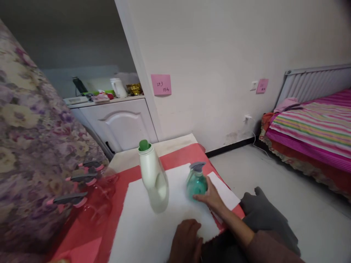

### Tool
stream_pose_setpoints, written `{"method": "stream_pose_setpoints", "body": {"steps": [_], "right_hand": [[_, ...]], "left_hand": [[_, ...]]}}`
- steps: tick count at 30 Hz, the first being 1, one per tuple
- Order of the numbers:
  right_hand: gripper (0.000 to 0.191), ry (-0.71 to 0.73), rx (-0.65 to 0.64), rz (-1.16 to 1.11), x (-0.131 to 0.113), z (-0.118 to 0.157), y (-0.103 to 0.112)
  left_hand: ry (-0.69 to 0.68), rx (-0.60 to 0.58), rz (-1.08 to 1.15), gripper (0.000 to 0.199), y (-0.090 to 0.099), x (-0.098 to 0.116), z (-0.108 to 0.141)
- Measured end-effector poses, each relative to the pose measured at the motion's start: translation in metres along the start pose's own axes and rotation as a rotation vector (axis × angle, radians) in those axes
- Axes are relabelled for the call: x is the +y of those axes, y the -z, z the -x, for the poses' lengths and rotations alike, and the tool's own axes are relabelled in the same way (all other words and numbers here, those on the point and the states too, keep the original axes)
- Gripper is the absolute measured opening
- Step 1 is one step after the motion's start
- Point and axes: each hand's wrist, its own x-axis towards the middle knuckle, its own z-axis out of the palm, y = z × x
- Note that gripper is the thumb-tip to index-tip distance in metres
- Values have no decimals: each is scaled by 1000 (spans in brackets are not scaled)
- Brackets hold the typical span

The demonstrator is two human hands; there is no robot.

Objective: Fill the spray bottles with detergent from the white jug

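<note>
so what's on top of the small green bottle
A grey spray head tops the small green bottle, which the right hand grips. The mouth under that head is covered, so it can't be seen.

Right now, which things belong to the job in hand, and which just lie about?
Likely in the job:
translucent teal spray bottle, held in the right hand
pale green plastic jug, green top
flat white sheet, near the left hand
possibly, clear bottles with pink and grey tops

Likely just lying about:
white plastic jug on the ledge
shiny gold packet
</note>
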Motion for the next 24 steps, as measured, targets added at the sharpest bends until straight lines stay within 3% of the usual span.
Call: {"method": "stream_pose_setpoints", "body": {"steps": [5, 8, 12, 15, 20, 24], "right_hand": [[86, 4, -160, 59, -2, 29, -46], [88, -10, -225, 137, -1, 34, -55], [95, -9, -283, 190, 3, 32, -50], [93, 25, -333, 210, 2, 31, -26], [33, 66, -280, 351, -4, 42, 48], [31, 36, -294, 559, 4, 61, 86]], "left_hand": [[-77, -236, -21, 48, -43, -1, 4], [-59, -220, -48, 48, -62, -6, 12], [-50, -164, -134, 33, -61, 4, 9], [-22, -158, -151, 33, -50, 16, -1], [138, -221, -12, 25, -26, 30, -17], [297, -105, 247, 20, -8, 33, -26]]}}
